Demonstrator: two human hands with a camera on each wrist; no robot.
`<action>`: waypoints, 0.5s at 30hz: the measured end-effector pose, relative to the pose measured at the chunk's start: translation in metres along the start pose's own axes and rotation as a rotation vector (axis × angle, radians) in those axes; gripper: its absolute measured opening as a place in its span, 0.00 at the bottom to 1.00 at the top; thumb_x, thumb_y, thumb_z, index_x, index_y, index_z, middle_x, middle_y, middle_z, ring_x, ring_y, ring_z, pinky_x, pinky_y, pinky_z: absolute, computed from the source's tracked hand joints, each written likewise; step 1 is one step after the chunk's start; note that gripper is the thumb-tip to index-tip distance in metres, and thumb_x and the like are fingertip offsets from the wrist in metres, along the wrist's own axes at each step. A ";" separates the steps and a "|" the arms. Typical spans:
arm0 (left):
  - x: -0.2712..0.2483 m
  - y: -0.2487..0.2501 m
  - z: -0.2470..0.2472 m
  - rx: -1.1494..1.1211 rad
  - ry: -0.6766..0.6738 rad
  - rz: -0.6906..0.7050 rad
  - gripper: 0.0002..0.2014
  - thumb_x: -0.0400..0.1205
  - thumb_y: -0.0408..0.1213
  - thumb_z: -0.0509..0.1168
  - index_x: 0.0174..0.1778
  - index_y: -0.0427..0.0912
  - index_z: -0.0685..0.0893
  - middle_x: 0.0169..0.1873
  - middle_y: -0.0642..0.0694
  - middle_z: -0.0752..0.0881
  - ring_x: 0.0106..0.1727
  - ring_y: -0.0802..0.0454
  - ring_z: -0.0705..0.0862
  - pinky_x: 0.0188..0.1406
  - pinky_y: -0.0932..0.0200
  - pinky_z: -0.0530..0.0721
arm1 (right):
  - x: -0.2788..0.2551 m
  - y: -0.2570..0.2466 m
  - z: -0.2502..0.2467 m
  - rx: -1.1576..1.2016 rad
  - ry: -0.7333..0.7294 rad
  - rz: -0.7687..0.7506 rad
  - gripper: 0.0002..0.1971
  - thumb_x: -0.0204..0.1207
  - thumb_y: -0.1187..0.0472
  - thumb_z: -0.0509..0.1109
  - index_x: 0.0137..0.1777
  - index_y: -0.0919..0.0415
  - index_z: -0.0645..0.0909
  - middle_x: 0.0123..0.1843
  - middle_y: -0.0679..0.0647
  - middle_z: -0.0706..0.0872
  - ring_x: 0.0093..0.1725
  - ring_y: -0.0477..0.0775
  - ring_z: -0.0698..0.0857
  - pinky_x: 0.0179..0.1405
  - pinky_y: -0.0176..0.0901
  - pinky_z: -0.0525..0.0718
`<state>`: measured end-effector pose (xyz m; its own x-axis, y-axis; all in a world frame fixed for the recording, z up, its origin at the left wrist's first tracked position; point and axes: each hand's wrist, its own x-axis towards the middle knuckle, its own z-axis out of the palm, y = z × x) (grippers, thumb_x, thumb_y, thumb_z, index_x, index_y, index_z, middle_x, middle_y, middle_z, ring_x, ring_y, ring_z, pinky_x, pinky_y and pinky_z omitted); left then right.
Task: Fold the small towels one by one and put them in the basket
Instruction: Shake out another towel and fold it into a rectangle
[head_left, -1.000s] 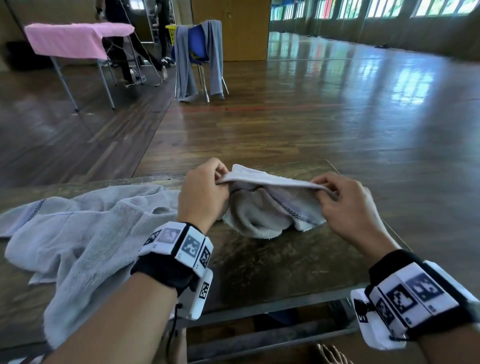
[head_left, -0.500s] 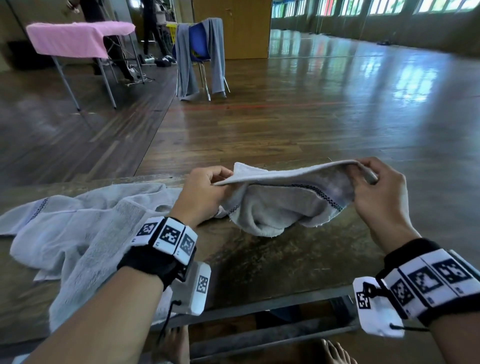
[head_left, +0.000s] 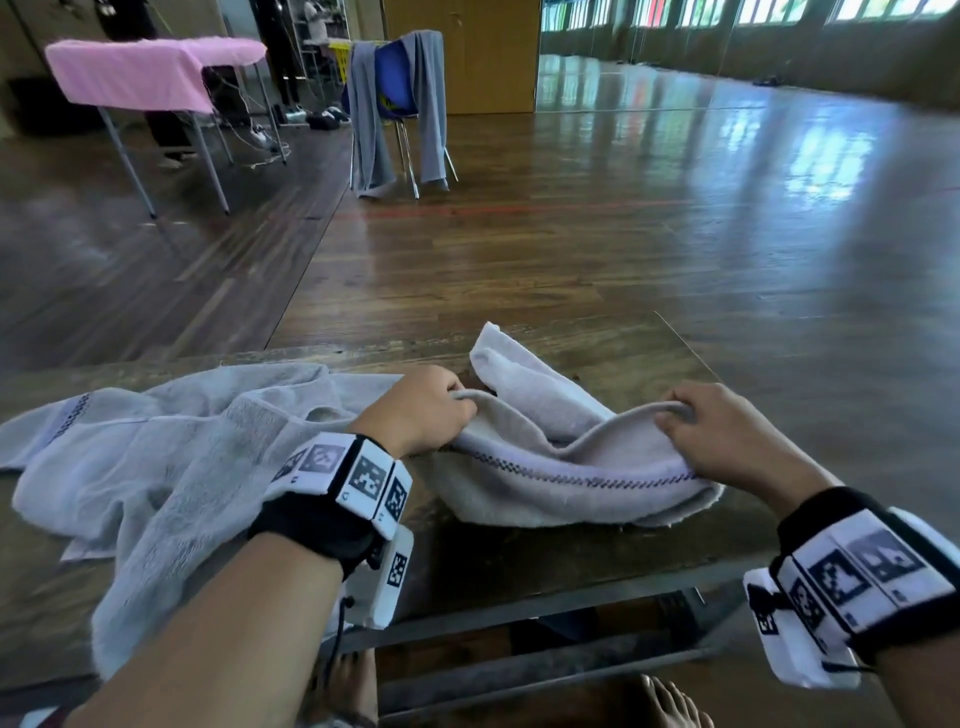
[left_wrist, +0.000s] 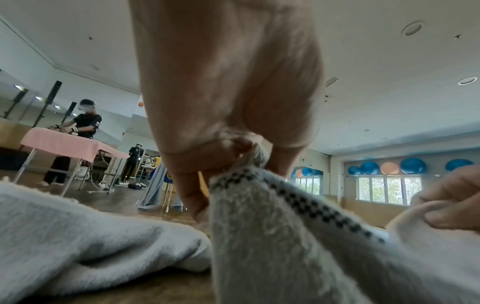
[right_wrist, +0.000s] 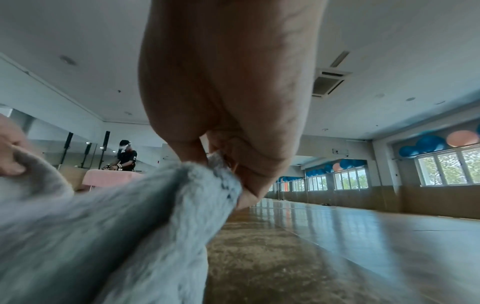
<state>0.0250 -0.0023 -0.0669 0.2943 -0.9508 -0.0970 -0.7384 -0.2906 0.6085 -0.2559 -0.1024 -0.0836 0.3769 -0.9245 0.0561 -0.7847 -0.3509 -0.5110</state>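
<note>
A small pale grey towel (head_left: 561, 467) with a dark checked stripe lies rumpled on the worn wooden table (head_left: 519, 561). My left hand (head_left: 421, 410) pinches its near-left corner, and my right hand (head_left: 722, 436) pinches its near-right corner. The held edge sags between them, low over the table. In the left wrist view the left hand (left_wrist: 228, 144) grips the towel (left_wrist: 298, 236) by the striped hem. From the right wrist, the right hand (right_wrist: 223, 144) is seen pinching the towel (right_wrist: 130, 226) at its corner. No basket is in view.
A heap of other grey towels (head_left: 156, 467) covers the table's left half. Beyond the table lie open wooden floor, a chair (head_left: 395, 104) draped with cloth, and a pink-covered table (head_left: 145, 73) with a person behind it. My bare feet show under the table's front edge.
Both hands have lowered the towel from mid-air towards the table and drawn it nearer. The far part of the towel now lies on the table.
</note>
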 end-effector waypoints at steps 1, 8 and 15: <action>0.000 0.000 0.003 0.019 -0.009 0.005 0.12 0.81 0.38 0.64 0.45 0.31 0.85 0.32 0.43 0.83 0.33 0.49 0.78 0.30 0.57 0.71 | 0.000 0.000 0.003 -0.011 0.007 0.004 0.14 0.81 0.63 0.68 0.33 0.54 0.78 0.32 0.53 0.84 0.32 0.53 0.81 0.25 0.44 0.74; 0.001 0.007 0.034 -0.076 0.044 0.181 0.11 0.82 0.38 0.68 0.48 0.31 0.86 0.51 0.41 0.88 0.51 0.45 0.85 0.55 0.51 0.81 | 0.000 -0.011 0.021 0.046 0.000 -0.185 0.08 0.81 0.57 0.71 0.39 0.47 0.82 0.40 0.44 0.87 0.41 0.47 0.83 0.36 0.37 0.75; 0.007 0.016 0.059 0.006 -0.157 0.288 0.10 0.80 0.41 0.69 0.37 0.39 0.89 0.52 0.40 0.81 0.52 0.52 0.79 0.56 0.52 0.79 | -0.001 -0.017 0.033 0.016 -0.228 -0.321 0.07 0.79 0.56 0.73 0.44 0.42 0.90 0.47 0.43 0.87 0.52 0.47 0.83 0.56 0.44 0.78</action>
<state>-0.0208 -0.0196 -0.1042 -0.0239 -0.9988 -0.0421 -0.7815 -0.0076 0.6238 -0.2266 -0.0904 -0.1032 0.7029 -0.7109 0.0238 -0.6023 -0.6126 -0.5117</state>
